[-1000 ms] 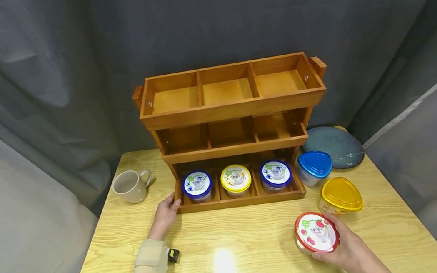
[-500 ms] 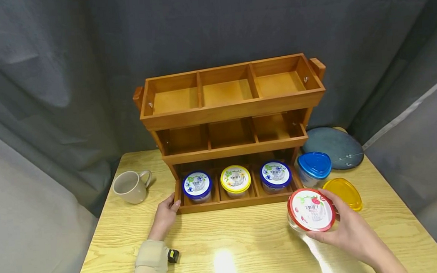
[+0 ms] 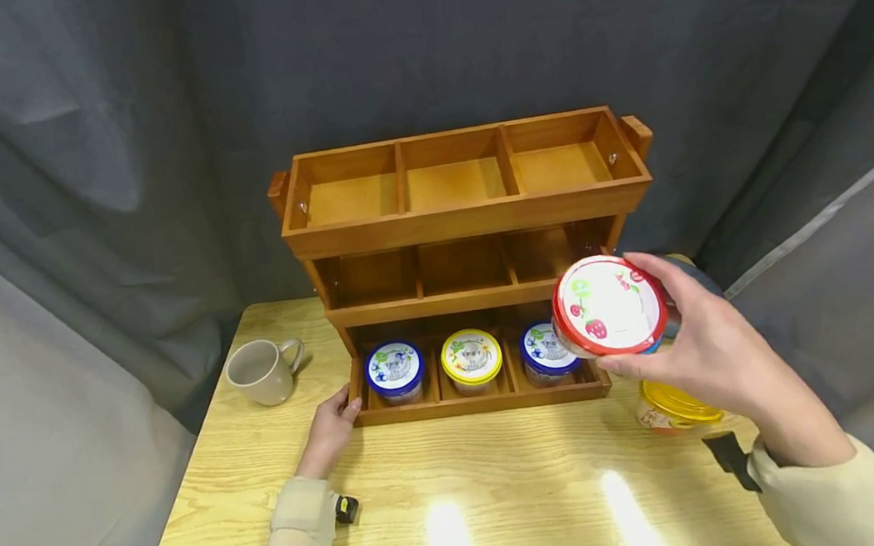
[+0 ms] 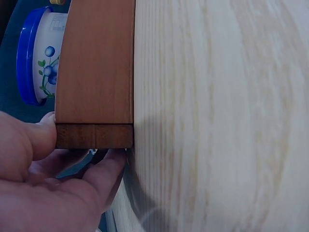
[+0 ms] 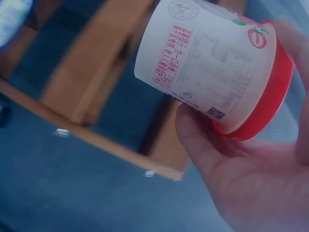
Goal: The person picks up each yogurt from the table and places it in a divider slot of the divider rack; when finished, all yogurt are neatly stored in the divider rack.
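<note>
My right hand point(image 3: 712, 348) grips a round tub with a red lid point(image 3: 610, 306) and strawberry pictures, held in the air before the right end of the wooden three-tier rack point(image 3: 471, 221). In the right wrist view the tub's white printed side point(image 5: 207, 63) faces the camera. At the rack's bottom left corner my left hand point(image 3: 329, 434) pinches the end of the lowest tier, thumb inside and fingers outside, as the left wrist view shows. That tier holds a blue-lidded tub point(image 3: 395, 371), a yellow-lidded tub point(image 3: 471, 359) and another blue-lidded tub point(image 3: 543, 350), partly covered by the red one.
A beige mug point(image 3: 261, 374) stands left of the rack. Right of it, a yellow-lidded container point(image 3: 674, 409) sits on the table point(image 3: 525, 485); a blue container and a dark plate point(image 3: 696, 272) are mostly hidden behind my right hand. Grey curtains point(image 3: 423, 48) hang behind.
My right hand has lifted the red-lidded tub from low over the table, up and away from me, to the height of the middle tier. My left hand has stayed at the rack's corner.
</note>
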`<state>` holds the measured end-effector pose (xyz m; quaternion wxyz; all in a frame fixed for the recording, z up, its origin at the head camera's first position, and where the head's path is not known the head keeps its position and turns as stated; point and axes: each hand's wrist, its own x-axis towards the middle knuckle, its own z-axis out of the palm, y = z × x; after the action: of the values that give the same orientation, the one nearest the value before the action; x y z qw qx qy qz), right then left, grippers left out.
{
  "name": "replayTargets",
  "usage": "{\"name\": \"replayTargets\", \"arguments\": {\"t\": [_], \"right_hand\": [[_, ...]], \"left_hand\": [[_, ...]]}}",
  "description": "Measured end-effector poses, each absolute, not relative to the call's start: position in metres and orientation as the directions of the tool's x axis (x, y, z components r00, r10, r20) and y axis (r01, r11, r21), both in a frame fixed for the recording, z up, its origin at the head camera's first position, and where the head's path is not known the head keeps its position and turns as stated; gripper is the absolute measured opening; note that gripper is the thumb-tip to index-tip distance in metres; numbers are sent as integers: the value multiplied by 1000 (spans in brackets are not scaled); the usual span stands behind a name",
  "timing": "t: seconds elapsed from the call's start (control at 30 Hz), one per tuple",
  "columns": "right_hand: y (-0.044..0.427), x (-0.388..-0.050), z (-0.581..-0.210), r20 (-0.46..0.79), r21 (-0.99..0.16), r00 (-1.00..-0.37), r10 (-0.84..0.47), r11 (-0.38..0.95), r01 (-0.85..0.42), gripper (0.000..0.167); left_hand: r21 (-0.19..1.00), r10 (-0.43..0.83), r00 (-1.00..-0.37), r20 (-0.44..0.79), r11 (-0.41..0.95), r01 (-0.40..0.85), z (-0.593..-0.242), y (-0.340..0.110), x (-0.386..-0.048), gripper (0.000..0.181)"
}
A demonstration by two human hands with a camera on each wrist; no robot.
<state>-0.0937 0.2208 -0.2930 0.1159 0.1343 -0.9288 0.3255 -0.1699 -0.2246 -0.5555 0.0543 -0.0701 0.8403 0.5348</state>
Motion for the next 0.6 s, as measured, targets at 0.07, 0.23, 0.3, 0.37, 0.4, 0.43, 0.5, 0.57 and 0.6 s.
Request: {"name": "replayTargets", "arguments": {"t": [0.07, 0.23, 0.3, 0.37, 0.4, 0.43, 0.5, 0.57, 0.6], "right_hand": [[216, -97, -275, 293, -556, -943, -160, 774, -304, 112], [200, -108, -234, 313, -554, -938, -146, 775, -305, 110], [192, -114, -218, 324, -545, -934, -150, 777, -314, 110], [183, -122, -203, 338, -546, -928, -157, 770, -329, 108], [178, -126, -196, 342, -548, -926, -162, 766, -337, 107], [173, -131, -189, 345, -552, -924, -166, 760, -343, 105], [161, -141, -175, 351, -566, -919, -178, 742, -360, 104], [148, -152, -163, 354, -576, -916, -187, 728, -371, 102], [141, -157, -158, 356, -577, -914, -194, 724, -378, 102]], "left_hand": [[890, -59, -985, -165, 421, -175, -556, -224, -170, 50], [891, -57, -985, -162, 420, -171, -556, -223, -171, 50], [892, -56, -985, -161, 419, -169, -556, -223, -171, 50], [893, -53, -986, -156, 420, -164, -556, -223, -172, 49], [891, -52, -987, -152, 426, -160, -556, -223, -173, 49], [884, -51, -988, -144, 442, -152, -556, -223, -173, 49], [874, -51, -989, -137, 465, -145, -556, -224, -174, 49], [863, -52, -990, -133, 486, -142, -557, -224, -175, 49], [858, -52, -990, -133, 494, -141, -557, -224, -175, 49]]}}
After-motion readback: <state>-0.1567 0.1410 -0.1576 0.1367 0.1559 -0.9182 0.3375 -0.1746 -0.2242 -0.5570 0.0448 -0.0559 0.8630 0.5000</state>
